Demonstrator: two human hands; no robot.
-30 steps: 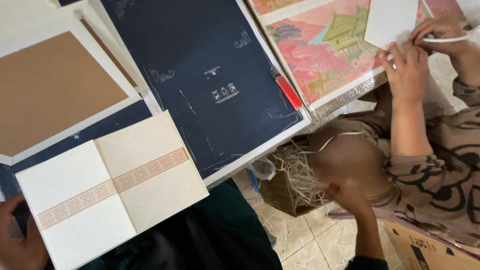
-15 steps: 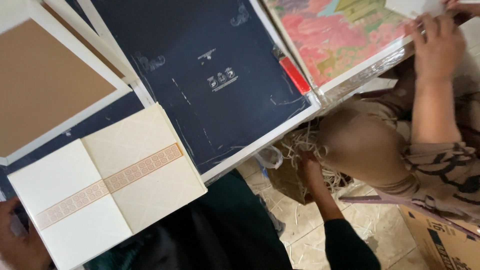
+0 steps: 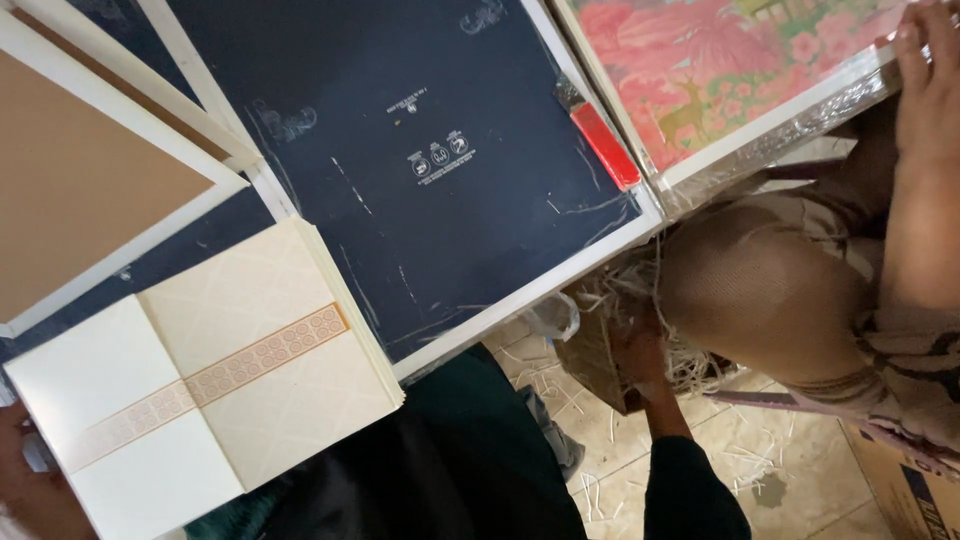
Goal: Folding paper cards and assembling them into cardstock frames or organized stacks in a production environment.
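My left hand (image 3: 28, 482) shows only partly at the bottom left corner, gripping the near edge of a stack of cream cards (image 3: 215, 385) with a patterned orange band across it. The stack rests on a large dark navy board (image 3: 420, 170) with a white rim. My right hand (image 3: 638, 352), in a dark green sleeve (image 3: 690, 490), reaches down past the table edge into a brown box of pale shredded paper (image 3: 600, 350). Its fingers are buried among the strands, so their grip is hidden.
A brown panel in a white frame (image 3: 85, 180) lies at the left. A red bar (image 3: 605, 145) sits beside a pink pictured sheet (image 3: 720, 60) wrapped in film. Another person crouches at the right, a hand (image 3: 925, 80) on that sheet. A cardboard box (image 3: 905, 480) stands on the tiled floor.
My right hand has moved up from the floor area into the box of shredded paper. The other person's hand has dropped the white card and pen and now lies on the pictured sheet.
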